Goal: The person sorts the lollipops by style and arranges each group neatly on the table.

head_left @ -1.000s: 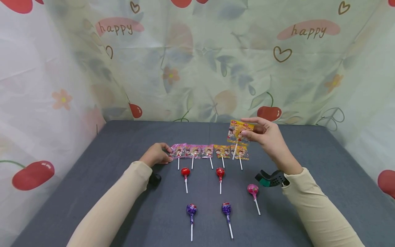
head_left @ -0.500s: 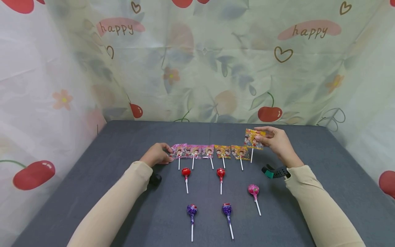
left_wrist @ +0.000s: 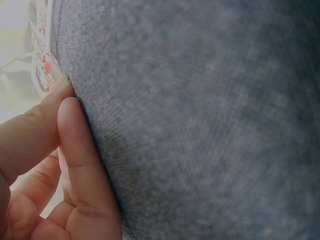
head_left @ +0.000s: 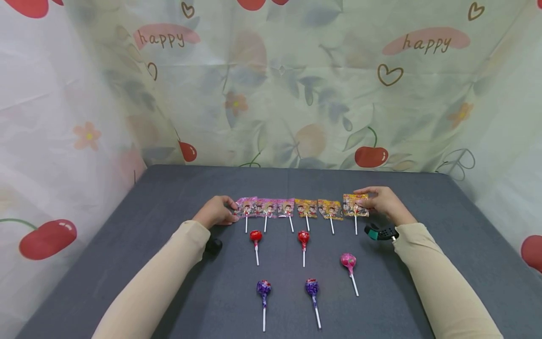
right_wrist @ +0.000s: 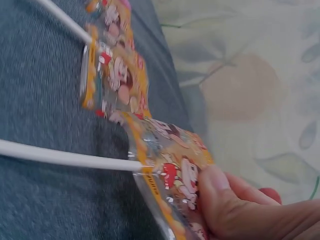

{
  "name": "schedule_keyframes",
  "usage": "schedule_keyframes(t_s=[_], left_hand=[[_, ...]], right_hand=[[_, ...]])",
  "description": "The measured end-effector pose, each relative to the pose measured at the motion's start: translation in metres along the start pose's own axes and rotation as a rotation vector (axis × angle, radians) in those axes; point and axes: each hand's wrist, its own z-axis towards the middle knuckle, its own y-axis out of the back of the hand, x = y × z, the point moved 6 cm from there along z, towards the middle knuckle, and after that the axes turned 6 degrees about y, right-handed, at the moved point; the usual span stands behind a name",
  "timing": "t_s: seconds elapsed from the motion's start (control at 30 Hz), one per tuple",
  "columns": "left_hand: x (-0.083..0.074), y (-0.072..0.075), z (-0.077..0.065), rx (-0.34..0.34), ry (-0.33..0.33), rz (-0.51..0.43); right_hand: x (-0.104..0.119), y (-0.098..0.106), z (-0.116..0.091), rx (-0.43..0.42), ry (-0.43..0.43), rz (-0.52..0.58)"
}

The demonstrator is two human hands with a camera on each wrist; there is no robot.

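My right hand (head_left: 383, 203) pinches the right side of a flat lollipop in a yellow packet (head_left: 352, 204), low over the table at the right end of a row. In the right wrist view the thumb lies on the packet (right_wrist: 177, 170), and the white stick points away from the hand. At the row's left end my left hand (head_left: 217, 211) holds the left edge of a pink-packet lollipop (head_left: 246, 207); the left wrist view shows the fingertips at the packet's corner (left_wrist: 45, 70). Between them lie pink packets (head_left: 267, 207) and yellow packets (head_left: 306, 208).
Nearer on the grey table (head_left: 190, 301) lie two red round lollipops (head_left: 256, 235) (head_left: 303, 237), two purple ones (head_left: 264, 287) (head_left: 312, 286) and a pink one (head_left: 348, 260). A printed curtain (head_left: 279, 117) hangs behind the table and at both sides.
My right hand has carried the yellow-packet lollipop right and down, from above the row to its right end. The left hand stays at the leftmost pink packet.
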Motion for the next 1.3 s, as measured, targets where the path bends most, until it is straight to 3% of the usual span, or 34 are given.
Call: schedule_keyframes(t_s=[0.27, 0.57, 1.0, 1.3], left_hand=[[0.000, 0.000, 0.001, 0.001, -0.007, 0.028], [0.000, 0.001, 0.000, -0.004, -0.001, 0.041], [0.001, 0.001, 0.004, -0.003, -0.010, 0.029], [0.001, 0.001, 0.001, 0.007, -0.009, 0.027]], right_hand=[[-0.004, -0.004, 0.008, 0.051, -0.061, -0.005], [0.001, -0.006, 0.009, 0.076, -0.059, -0.029], [0.000, -0.003, 0.014, 0.003, -0.035, -0.160], [0.000, -0.002, 0.011, -0.027, -0.065, -0.186]])
